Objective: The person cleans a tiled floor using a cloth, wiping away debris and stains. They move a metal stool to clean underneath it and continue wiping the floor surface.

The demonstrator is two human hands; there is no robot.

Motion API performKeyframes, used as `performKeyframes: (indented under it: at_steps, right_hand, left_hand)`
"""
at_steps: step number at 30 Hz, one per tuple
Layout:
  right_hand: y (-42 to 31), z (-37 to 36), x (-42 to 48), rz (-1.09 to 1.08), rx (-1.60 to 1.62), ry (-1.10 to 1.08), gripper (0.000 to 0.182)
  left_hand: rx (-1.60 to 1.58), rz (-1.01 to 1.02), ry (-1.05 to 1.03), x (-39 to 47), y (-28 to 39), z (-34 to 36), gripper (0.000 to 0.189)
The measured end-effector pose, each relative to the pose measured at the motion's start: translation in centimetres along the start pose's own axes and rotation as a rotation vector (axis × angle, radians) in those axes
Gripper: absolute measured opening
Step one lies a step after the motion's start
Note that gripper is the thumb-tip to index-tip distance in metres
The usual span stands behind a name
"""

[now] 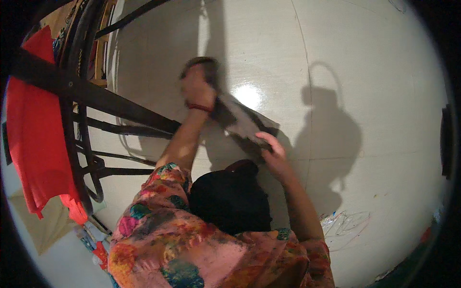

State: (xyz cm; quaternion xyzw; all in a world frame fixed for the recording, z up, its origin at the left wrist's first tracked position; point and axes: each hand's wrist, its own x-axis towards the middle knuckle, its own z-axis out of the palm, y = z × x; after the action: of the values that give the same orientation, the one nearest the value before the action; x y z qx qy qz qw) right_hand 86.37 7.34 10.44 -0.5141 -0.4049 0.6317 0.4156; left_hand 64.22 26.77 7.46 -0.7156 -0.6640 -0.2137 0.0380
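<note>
My left hand (198,86), with a dark red band at its wrist, is blurred and closed around the dark end of an object, perhaps a brush or a rolled end; the blur hides which. A grey and dark flat thing, likely cloth or a bag (239,117), stretches from there down to the right. Its lower right end lies between the thumb and fingers of my right hand (275,154). Both hands are in front of my body, above the pale tiled floor (360,133).
At the left stands a dark metal frame (108,104) with a red cloth (39,144) hanging on it. Thin tangled strands, perhaps clear plastic (344,226), lie on the floor at the lower right. A dark object (446,142) is at the far right edge.
</note>
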Motion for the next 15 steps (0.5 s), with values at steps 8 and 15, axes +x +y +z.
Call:
performKeyframes:
  at_steps: [8, 15]
  right_hand:
    - [2.2, 5.5, 6.0, -0.108, -0.326, -0.227, 0.046]
    - [2.2, 0.3, 4.2, 0.196, -0.215, 0.114, 0.044]
  left_hand:
    - [0.307, -1.114, -0.151, 3.0, -5.1, 2.6, 0.063]
    - [-0.028, -0.078, -0.359, 9.1, 10.7, 6.0, 0.043]
